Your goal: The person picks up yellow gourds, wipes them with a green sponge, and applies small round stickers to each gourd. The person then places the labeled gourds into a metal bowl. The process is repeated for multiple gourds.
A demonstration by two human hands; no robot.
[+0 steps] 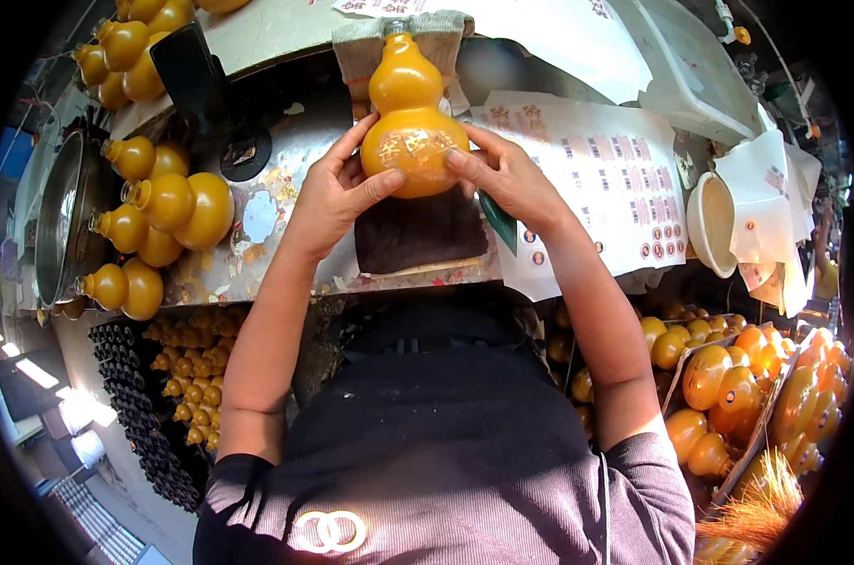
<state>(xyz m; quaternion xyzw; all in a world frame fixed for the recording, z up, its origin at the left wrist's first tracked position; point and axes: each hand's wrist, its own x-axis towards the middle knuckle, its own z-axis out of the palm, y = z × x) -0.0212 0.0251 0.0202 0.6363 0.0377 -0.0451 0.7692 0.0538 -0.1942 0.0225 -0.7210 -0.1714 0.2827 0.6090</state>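
Observation:
A glossy amber gourd-shaped bottle [415,137] lies between my two hands, its clear neck pointing away from me onto a folded grey cloth [351,61]. Faint lettering shows across its wide lower bulb. My left hand [347,184] holds the bulb from the left, thumb on top. On the other side my right hand [507,179] grips it the same way, thumb near the lettering. Beneath the bulb is a dark brown pad [422,231]. A green pointed tool or blade [498,222] shows beside my right hand; its exact kind I cannot tell.
Several similar gourd bottles [201,212] stand at the left, near a phone [189,71] on a round stand. Sheets of printed stickers [615,179] cover the right side, with a pale bowl [711,224] beyond. Crates of gourd bottles [728,386] sit low at the right.

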